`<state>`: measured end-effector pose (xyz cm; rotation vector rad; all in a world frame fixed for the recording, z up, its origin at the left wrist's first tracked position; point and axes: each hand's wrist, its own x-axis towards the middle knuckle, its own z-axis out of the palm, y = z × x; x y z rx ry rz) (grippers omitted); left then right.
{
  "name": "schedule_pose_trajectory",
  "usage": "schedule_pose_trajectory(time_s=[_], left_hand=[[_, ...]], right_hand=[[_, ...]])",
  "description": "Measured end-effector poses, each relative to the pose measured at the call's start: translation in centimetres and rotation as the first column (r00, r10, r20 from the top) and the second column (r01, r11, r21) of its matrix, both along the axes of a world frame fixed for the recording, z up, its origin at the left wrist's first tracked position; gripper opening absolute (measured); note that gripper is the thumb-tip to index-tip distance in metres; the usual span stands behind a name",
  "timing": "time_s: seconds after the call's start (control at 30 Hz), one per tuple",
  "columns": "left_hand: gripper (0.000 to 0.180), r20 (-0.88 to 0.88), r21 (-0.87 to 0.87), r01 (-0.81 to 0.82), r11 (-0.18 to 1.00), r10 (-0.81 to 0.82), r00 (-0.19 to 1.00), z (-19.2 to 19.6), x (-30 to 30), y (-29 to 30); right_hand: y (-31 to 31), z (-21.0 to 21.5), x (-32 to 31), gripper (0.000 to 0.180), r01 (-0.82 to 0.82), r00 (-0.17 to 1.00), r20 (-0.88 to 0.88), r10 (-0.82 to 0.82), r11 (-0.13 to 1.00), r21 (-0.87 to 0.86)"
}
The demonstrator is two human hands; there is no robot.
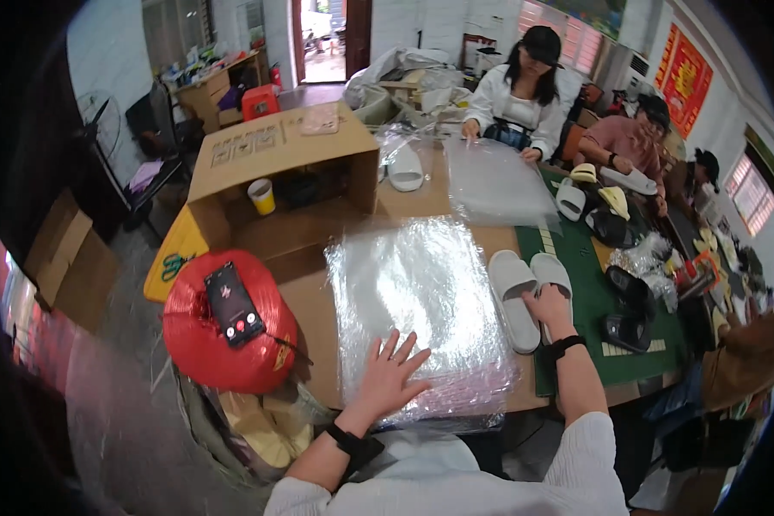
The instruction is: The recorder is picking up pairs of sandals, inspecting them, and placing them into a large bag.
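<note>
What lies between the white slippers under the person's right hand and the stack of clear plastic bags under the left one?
Nothing visible. The right hand rests on the white slippers, which lie right beside the stack of clear plastic bags; only bare table edge separates them. The left hand presses flat on the stack's near end.

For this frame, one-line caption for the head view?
Left hand flat on clear plastic bags; right hand on white slippers.

Under the flat left hand (385, 378) a stack of clear plastic bags (417, 314) is gleaming glossy and crinkled, while the right hand (549, 305) is touching matt white, soft-looking slippers (529, 297) lying half on the matt green cutting mat (589, 288) covering the dull brown cardboard-like tabletop (310, 314).
</note>
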<state>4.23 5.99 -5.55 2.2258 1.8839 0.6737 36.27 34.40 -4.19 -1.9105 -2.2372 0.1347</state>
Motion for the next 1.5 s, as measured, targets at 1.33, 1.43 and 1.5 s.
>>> schedule_pose_trajectory(time_s=[1.33, 1.43, 1.5], left_hand=[[0.075, 0.031, -0.066, 0.114, 0.991, -0.112, 0.993, 3.1, -4.2, 0.2], [0.076, 0.028, -0.163, 0.128, 0.978, -0.125, 0.992, 1.9, -3.8, -0.1], [0.073, -0.003, -0.163, 0.116, 0.980, -0.118, 0.993, 1.7, -2.9, 0.3]], right_hand=[[-23.0, 0.7, 6.4, 0.030, 0.089, 0.352, -0.929, 0.114, 0.984, 0.154], [-24.5, 0.4, 5.0, 0.034, 0.062, 0.365, -0.925, 0.100, 0.989, 0.131], [-25.0, 0.3, 4.1, 0.028, 0.028, 0.360, -0.925, 0.123, 0.989, 0.143]])
